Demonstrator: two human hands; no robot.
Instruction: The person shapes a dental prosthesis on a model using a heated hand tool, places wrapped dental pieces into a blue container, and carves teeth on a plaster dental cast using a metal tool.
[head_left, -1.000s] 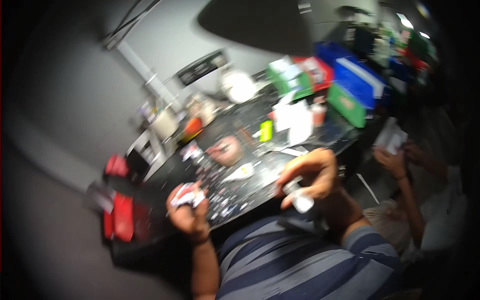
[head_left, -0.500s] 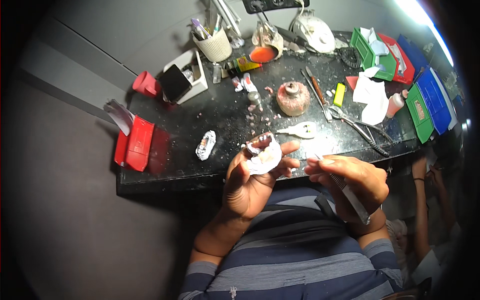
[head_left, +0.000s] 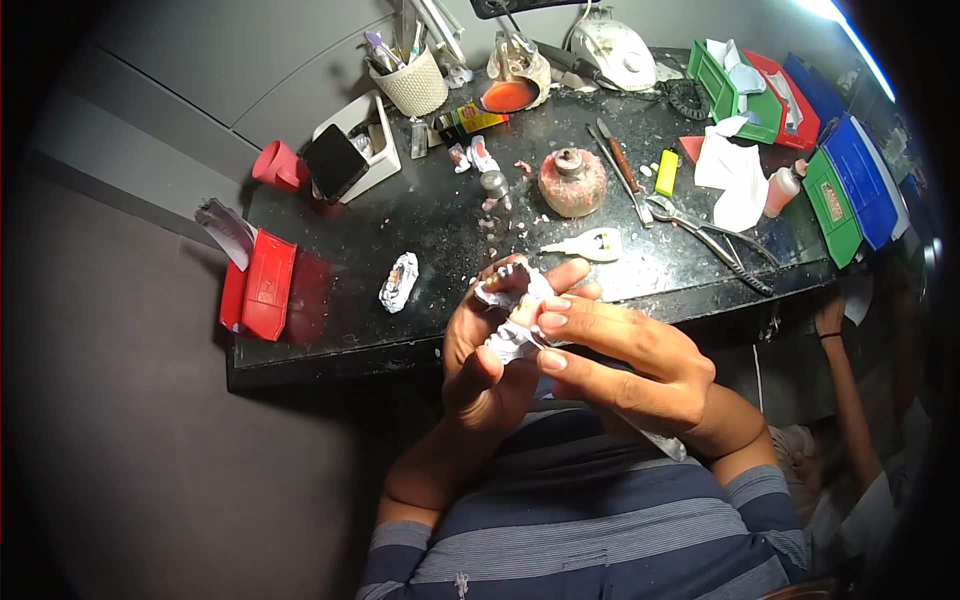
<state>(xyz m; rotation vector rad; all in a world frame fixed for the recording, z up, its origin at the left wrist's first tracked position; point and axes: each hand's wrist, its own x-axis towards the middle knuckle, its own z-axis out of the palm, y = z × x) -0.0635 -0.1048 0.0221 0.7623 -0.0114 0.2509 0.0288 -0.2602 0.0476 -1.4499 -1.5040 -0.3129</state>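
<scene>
A white plaster dental cast (head_left: 513, 343) with pinkish parts rests in my left hand (head_left: 470, 350), its thumb and fingers curled round the sides. My right hand (head_left: 645, 360) reaches over from the right, fingertips touching the cast's right side. Under that palm pokes out the end of metal tweezers (head_left: 666, 444), still held; their tips are hidden. On the bench behind the hands lies a white teardrop-shaped bottle (head_left: 592, 245). A second small cast (head_left: 399, 283) lies to the left.
On the black bench (head_left: 330, 290) stand a pink-crusted spirit burner (head_left: 572, 184), large pliers (head_left: 715, 240), a brown-handled knife (head_left: 618, 160) and a yellow lighter (head_left: 667, 172). Red bin (head_left: 268, 285) at left; green bin (head_left: 735, 95) at far right. Another person's arm (head_left: 848, 400) shows at right.
My right hand has moved left from beside the cast onto it. The tweezers have swung under the palm. The view has shifted slightly.
</scene>
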